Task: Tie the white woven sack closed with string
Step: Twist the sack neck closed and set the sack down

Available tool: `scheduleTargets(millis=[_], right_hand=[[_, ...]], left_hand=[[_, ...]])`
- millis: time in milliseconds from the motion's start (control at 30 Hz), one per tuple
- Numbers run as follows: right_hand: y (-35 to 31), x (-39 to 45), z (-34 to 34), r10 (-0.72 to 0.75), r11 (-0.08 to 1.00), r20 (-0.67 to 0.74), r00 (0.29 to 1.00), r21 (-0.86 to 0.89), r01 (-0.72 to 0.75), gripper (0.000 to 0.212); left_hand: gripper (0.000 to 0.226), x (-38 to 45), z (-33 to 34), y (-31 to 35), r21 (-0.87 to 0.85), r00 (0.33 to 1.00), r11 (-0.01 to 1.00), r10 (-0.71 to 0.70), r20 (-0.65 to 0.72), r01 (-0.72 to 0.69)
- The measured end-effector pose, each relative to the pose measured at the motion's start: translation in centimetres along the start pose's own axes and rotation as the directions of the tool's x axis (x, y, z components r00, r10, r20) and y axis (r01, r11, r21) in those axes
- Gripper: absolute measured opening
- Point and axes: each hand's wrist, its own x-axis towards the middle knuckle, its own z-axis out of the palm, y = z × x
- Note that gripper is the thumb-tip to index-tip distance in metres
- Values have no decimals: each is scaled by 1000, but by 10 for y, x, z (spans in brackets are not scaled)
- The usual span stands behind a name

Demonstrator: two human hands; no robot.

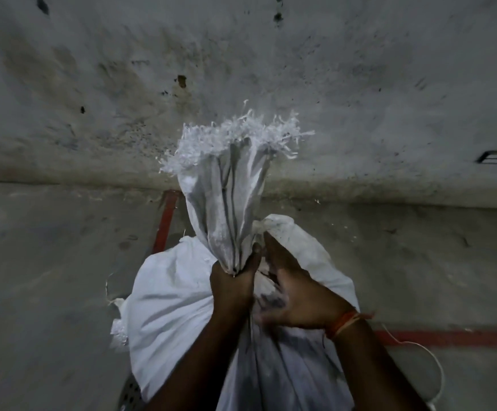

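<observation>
At the bottom of the view, two bare forearms reach up over a full white woven plastic sack (167, 307) that stands on a grey concrete floor (48, 277). The left hand (233, 280) is closed tight around the gathered neck of the sack, fingers curled about the bunched cloth. The right hand (297, 295) lies just beside it against the sack's shoulder, fingers stretched forward toward the neck and gripping nothing; an orange thread band (345, 321) circles its wrist. A thin white string (430, 363) loops loosely over the floor to the right, near a red painted line (448, 338). Above the left fist the sack's neck rises upright and flares into a frayed, shredded white mouth (235, 137). Behind it stands a stained, speckled grey wall (359, 69).
</observation>
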Motion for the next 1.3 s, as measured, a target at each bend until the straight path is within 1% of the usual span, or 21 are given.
scheduleTargets(millis=[33,67,133,200,233,300,333,400,433,500,567,600,700,767,833,867,967,1067,1133,1200,1300], right_hand=[[7,-1,6,55,997,28,998,-47,-54,129],[9,0,13,82,995,4,997,-58,-82,140],[9,8,26,53,994,-123,991,-88,-64,152],[5,15,33,3,995,-229,973,-97,-26,151],[5,17,36,-10,995,-263,965,-100,-17,148],[4,18,41,-70,989,-333,940,-144,23,130],[5,19,45,-96,987,-379,920,-156,39,120],[3,19,50,-90,994,-448,890,-96,53,117],[1,21,52,-41,999,-468,883,-39,26,122],[0,26,58,81,996,-478,874,79,-49,126],[-2,31,60,68,997,-523,849,74,-34,115],[-2,34,61,55,997,-553,831,77,-15,106],[1,46,62,124,974,-605,786,227,22,77],[5,53,67,203,952,-605,770,305,-11,68],[6,57,70,261,932,-569,780,360,-49,60],[5,59,70,265,927,-563,783,373,-45,55],[-2,60,61,229,925,-552,802,380,-3,40],[-7,58,46,169,949,-557,813,314,18,37],[-9,56,38,158,960,-581,799,281,15,40],[-8,56,31,157,962,-606,780,272,18,42],[-5,50,31,191,945,-617,763,327,27,42]], left_hand=[[28,0,2,2,-46,1000,999,1,16,0],[31,0,3,4,-71,999,997,6,33,-4],[39,3,4,8,-147,997,989,3,72,8],[58,8,2,8,-167,993,986,1,119,19],[72,8,3,7,-125,992,992,-17,128,33],[93,11,3,3,-35,988,999,-33,151,38],[96,12,3,4,15,986,1000,-12,169,10],[87,14,1,6,99,975,994,20,220,-43],[74,15,0,8,105,964,992,35,264,-65],[47,16,-2,10,55,942,997,31,334,-53],[31,16,-4,10,-4,941,1000,14,339,-14],[29,17,-3,8,-28,940,1000,2,342,8],[30,14,0,3,-34,943,997,-58,329,73],[24,11,1,4,-32,938,993,-101,332,118],[19,11,-1,2,-13,926,990,-125,357,138],[24,14,-3,-2,-7,919,993,-108,378,119],[53,21,-13,-6,10,884,999,-51,464,52],[59,21,-17,-2,15,863,999,17,505,-28],[58,20,-15,2,-22,855,998,61,516,-59],[54,20,-10,6,-36,855,996,92,510,-85],[40,19,-8,-2,12,866,994,87,493,-106]])
